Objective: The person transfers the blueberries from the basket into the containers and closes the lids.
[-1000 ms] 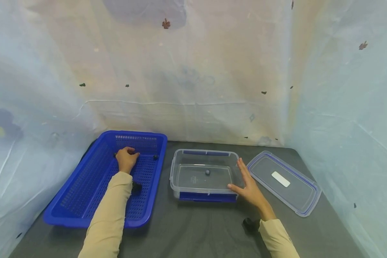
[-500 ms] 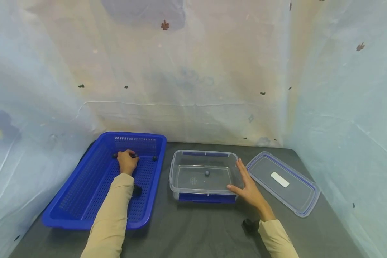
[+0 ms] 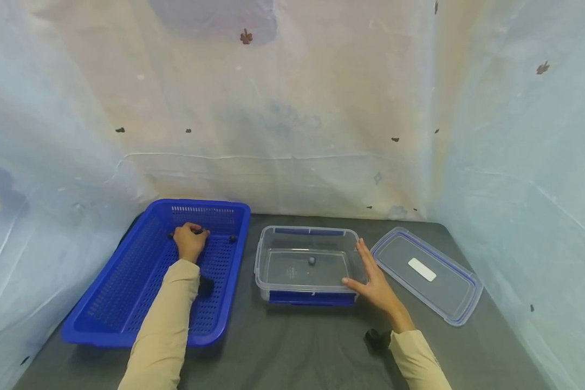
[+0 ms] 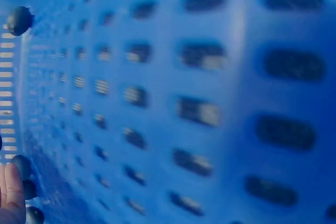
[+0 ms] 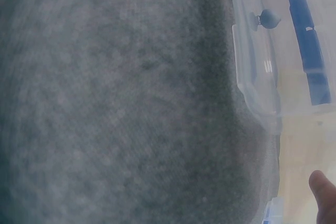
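In the head view my left hand is down in the far part of a blue plastic basket, thumb and fingers around a small dark round berry, which looks like a blueberry. In the left wrist view its fingertips are among several blueberries. One more blueberry lies by the basket's right side. My right hand, fingers spread, rests at the right rim of a clear food container with blue clips. A single blueberry sits on the container's floor. In the right wrist view a fingertip shows beside the container.
The container's clear lid, with a blue seal and a white label, lies at the right on the dark grey cloth. Pale patterned sheets hang behind and at both sides. Black cameras sit on both wrists.
My left hand shifts only slightly among the blueberries, its thumb and fingers now nearer together. The right hand stays at the container's rim. The whole view drifts a little.
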The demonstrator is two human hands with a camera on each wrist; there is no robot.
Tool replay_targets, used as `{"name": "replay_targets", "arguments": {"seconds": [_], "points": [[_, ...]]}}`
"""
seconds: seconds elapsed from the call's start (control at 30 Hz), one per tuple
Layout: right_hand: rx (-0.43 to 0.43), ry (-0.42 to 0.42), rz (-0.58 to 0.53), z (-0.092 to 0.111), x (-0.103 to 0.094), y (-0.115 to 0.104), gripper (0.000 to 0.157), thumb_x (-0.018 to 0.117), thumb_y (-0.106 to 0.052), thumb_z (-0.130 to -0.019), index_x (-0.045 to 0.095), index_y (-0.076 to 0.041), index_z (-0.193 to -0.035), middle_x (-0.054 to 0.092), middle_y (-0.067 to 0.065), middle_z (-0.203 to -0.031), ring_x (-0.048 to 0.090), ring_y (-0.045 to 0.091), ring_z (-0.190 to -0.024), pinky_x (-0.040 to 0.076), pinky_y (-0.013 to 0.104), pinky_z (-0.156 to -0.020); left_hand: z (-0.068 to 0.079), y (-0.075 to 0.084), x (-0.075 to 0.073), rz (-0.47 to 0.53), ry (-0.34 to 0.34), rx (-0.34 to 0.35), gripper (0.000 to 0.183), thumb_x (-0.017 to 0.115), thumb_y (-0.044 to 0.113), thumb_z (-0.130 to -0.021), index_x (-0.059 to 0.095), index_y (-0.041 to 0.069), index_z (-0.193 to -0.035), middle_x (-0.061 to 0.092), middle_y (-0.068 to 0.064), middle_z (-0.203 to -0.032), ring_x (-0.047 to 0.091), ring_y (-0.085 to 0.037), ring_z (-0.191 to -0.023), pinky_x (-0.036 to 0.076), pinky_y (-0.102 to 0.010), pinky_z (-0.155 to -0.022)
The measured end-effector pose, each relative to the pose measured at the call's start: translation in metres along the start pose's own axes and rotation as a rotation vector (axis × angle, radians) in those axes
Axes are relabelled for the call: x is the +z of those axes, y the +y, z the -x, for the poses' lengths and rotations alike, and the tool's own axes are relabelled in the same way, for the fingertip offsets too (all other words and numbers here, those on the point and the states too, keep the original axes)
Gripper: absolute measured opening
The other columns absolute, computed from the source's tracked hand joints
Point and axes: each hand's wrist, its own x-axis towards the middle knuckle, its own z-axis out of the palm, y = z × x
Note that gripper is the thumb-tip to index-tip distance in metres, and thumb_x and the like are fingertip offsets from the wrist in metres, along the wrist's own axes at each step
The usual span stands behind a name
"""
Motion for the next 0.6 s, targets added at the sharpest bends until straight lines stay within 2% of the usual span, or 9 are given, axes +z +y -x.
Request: {"name": "replay_targets", "arguments": {"seconds": [0.2, 0.37, 0.6], "points": [[-0.003, -0.009, 0.001, -0.001, 0.0, -0.001, 0.095, 0.075, -0.028, -0.083, 0.018, -0.003, -0.154, 0.008, 0.018, -0.16, 0.008, 0.037, -0.144, 0.014, 0.068, -0.105, 0.0, 0.011, -0.005, 0.024, 0.038, 0.032, 0.026, 0.072, 0.0, -0.082, 0.061, -0.013, -0.101, 0.062, -0.031, -0.098, 0.056, -0.045, -0.097, 0.036, -0.052, -0.094], [0.001, -0.012, 0.006, -0.001, 0.0, -0.002, 0.094, 0.075, -0.028, -0.084, 0.017, -0.006, -0.155, 0.007, 0.016, -0.16, 0.007, 0.037, -0.144, 0.014, 0.068, -0.105, -0.003, 0.017, -0.009, 0.044, 0.029, 0.016, 0.024, 0.07, 0.001, -0.084, 0.062, -0.011, -0.104, 0.063, -0.029, -0.1, 0.06, -0.041, -0.095, 0.043, -0.051, -0.088], [0.005, -0.003, -0.003, 0.0, 0.0, -0.002, 0.094, 0.075, -0.027, -0.083, 0.017, -0.008, -0.155, 0.008, 0.017, -0.16, 0.008, 0.037, -0.144, 0.014, 0.067, -0.105, -0.006, 0.027, -0.015, 0.065, 0.009, 0.041, 0.027, 0.071, 0.004, -0.085, 0.062, -0.01, -0.106, 0.063, -0.028, -0.102, 0.06, -0.04, -0.097, 0.038, -0.05, -0.095]]}}
